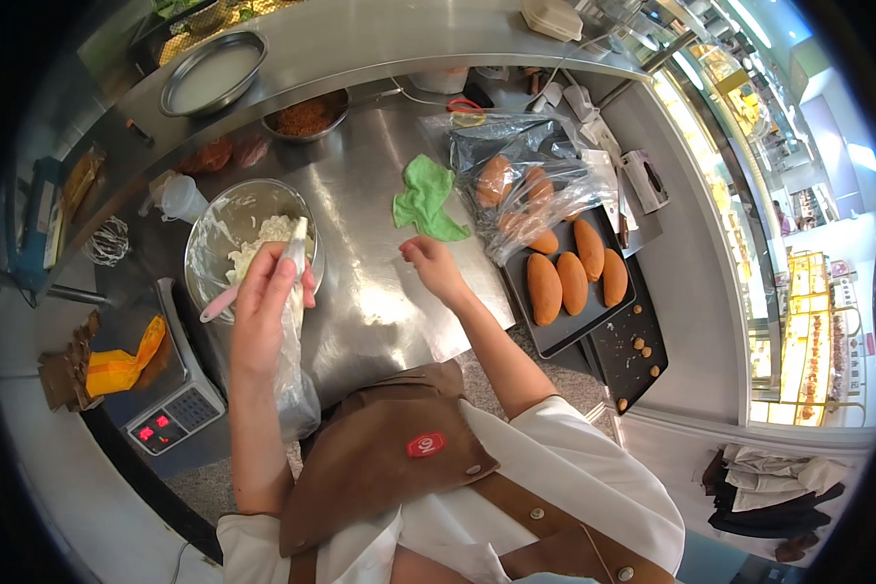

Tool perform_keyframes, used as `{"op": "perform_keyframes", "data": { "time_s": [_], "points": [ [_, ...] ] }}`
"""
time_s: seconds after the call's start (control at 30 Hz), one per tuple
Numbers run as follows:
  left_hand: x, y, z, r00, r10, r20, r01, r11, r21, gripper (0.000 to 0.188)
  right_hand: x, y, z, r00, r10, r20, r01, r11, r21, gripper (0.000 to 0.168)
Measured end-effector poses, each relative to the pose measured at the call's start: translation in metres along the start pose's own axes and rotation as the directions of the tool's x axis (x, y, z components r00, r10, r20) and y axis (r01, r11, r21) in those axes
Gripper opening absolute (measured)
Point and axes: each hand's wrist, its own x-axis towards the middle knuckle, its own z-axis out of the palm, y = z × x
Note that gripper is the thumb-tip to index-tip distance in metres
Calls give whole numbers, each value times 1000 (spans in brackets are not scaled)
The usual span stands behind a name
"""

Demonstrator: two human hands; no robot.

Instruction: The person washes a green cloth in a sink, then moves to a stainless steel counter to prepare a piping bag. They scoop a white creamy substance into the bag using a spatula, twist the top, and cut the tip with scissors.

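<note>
My left hand (266, 296) grips a clear piping bag (290, 365) near its upper end. The bag's pale tip (299, 232) points up, and the lower part hangs along my forearm. Behind this hand is a metal mixing bowl (203, 223) with lumpy white cream (271, 235) in it. A pink-handled utensil (220, 303) leans over the bowl's near rim. My right hand (434, 270) appears empty, its fingers loosely bent, above the steel worktable (365, 219). Just beyond it lies a crumpled green cloth (427, 193).
On the right, a dark tray (555, 342) holds several oval bread rolls (544, 289), partly under clear plastic (533, 139). Below sits another tray (631, 358) with small round pieces. A digital scale (179, 416) and whisk (108, 241) are left; a pan of brown crumbs (306, 118) stands behind.
</note>
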Motion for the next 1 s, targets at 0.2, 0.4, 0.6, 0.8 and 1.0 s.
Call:
{"op": "perform_keyframes", "data": {
  "time_s": [0.2, 0.4, 0.6, 0.8, 1.0],
  "points": [
    [8, -8, 15, 985, -167, 36, 168, 985, -31, 21, 32, 77, -13, 999, -20, -33, 14, 986, -166, 22],
    [16, -13, 16, 965, -219, 144, 207, 974, 96, 27, 37, 92, -23, 917, -376, -132, 257, 811, -526, 16],
    [13, -20, 23, 952, -300, 55, 295, 951, 89, 26, 46, 85, -23, 962, -272, 21, 202, 658, -725, 51],
    [8, -25, 34, 952, -305, -37, 307, 944, 117, 26, 45, 93, -25, 971, -233, 58, 185, 575, -797, 53],
    [1, -27, 44, 943, -325, -78, 333, 934, 132, 24, 36, 89, -28, 953, -300, 35, 205, 556, -805, 39]
  ]
}}
